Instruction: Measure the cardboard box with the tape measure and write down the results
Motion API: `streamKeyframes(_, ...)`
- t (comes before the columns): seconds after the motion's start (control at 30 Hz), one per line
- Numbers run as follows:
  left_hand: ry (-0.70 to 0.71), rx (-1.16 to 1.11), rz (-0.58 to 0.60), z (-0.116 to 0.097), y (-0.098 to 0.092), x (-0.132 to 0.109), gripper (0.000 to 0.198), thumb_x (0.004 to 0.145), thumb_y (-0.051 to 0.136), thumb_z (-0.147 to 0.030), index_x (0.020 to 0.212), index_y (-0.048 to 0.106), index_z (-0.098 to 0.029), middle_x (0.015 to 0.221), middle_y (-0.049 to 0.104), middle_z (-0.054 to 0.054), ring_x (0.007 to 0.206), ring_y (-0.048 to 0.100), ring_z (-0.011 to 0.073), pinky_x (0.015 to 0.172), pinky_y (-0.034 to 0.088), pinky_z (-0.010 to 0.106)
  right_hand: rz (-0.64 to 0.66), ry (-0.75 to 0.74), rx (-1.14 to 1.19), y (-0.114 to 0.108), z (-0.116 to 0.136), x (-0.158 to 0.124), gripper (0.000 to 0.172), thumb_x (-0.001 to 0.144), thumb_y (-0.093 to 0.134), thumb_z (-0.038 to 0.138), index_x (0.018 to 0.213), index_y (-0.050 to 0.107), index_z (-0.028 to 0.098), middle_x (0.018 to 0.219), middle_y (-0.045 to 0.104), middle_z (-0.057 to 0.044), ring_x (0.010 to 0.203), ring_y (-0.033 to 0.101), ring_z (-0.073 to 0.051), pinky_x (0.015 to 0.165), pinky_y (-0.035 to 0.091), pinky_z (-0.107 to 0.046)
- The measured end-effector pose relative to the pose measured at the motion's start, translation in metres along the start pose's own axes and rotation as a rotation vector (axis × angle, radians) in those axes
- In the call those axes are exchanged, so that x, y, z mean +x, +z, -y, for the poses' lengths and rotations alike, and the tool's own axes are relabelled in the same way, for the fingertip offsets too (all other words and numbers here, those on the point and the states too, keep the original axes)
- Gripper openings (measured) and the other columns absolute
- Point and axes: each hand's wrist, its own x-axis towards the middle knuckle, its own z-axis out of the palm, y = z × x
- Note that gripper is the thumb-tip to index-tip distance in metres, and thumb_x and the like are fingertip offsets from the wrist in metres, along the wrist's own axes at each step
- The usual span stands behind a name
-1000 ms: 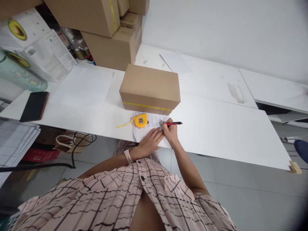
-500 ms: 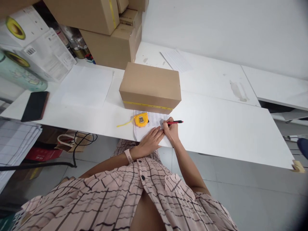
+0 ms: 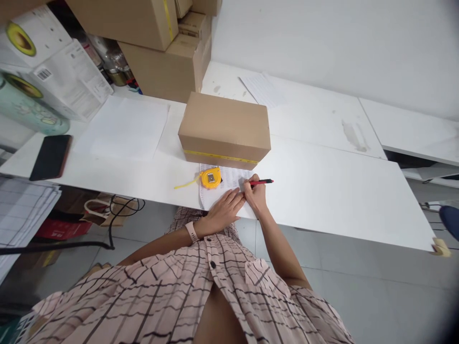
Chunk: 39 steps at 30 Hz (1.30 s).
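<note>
A red and black pen (image 3: 263, 181) is pinched in my right hand (image 3: 256, 195), its tip hidden behind the fingers over a printed sheet of paper (image 3: 211, 195). My left hand (image 3: 225, 208) lies flat on the lower part of that sheet, fingers stretched out and touching the right hand's side. On the sheet's left part rests a yellow tape measure (image 3: 211, 178), with a short yellow tape end pointing left. Right behind it stands a closed brown cardboard box (image 3: 224, 126) with a yellow strip along its front, covering the sheet's far edge.
White sheets (image 3: 124, 126) and a black phone (image 3: 51, 156) lie on the left of the white table (image 3: 333, 191). Stacked cartons (image 3: 161, 71), a green bottle (image 3: 32, 107) and avocado-printed boxes (image 3: 68, 76) stand at the back left. Another paper (image 3: 263, 90) lies near the wall.
My hands, the pen, the tape measure and the box stay almost in place. The view has shifted very slightly.
</note>
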Motion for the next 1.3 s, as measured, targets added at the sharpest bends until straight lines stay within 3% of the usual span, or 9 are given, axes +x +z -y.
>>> streamKeyframes(0.83, -0.004, -0.03, -0.028, 0.0007, 0.0028, -0.0016, 0.068, 0.099, 0.056, -0.042, 0.154, 0.035, -0.007, 0.159, 0.041, 0.019, 0.153, 0.028, 0.0322, 0.127, 0.022, 0.049, -0.009, 0.018, 0.011, -0.0012, -0.0029, -0.0005, 0.015, 0.084, 0.053, 0.025, 0.073, 0.043, 0.025, 0.057, 0.041, 0.007, 0.055, 0.04, -0.013, 0.056, 0.033, -0.028)
streamKeyframes(1.3, -0.004, -0.012, -0.006, -0.0002, -0.0022, -0.0004, 0.071, 0.097, 0.061, -0.043, 0.152, 0.038, -0.004, 0.158, 0.043, 0.021, 0.152, 0.031, 0.0347, 0.125, 0.025, 0.05, -0.046, 0.023, 0.016, -0.0021, 0.0027, -0.0009, 0.017, 0.085, 0.054, 0.026, 0.073, 0.041, 0.025, 0.056, 0.041, 0.008, 0.054, 0.04, -0.013, 0.057, 0.033, -0.029)
